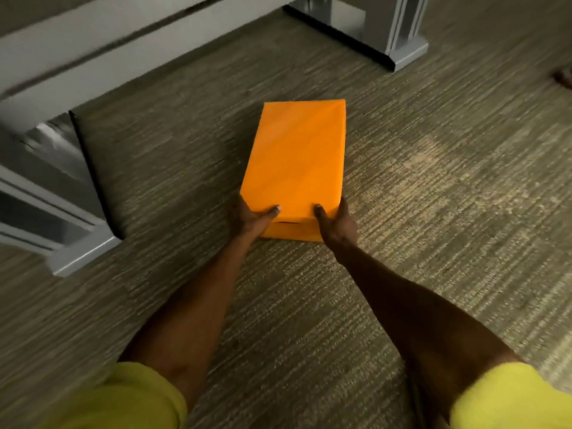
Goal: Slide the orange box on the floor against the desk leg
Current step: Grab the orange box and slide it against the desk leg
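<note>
An orange box (297, 156) lies flat on the carpet in the middle of the head view, its long side running away from me. My left hand (247, 216) grips its near left corner, thumb on the lid. My right hand (335, 221) holds the near right corner the same way. A grey desk leg (399, 26) with a wide foot stands at the top right, well apart from the box's far end. Another grey desk leg (62, 181) stands at the left, a carpet strip away from the box's left side.
A grey desk beam (108, 48) runs across the upper left between the two legs. Grey-green carpet (448, 196) spreads to the right and toward me. Something dark and small (563, 78) shows at the right edge.
</note>
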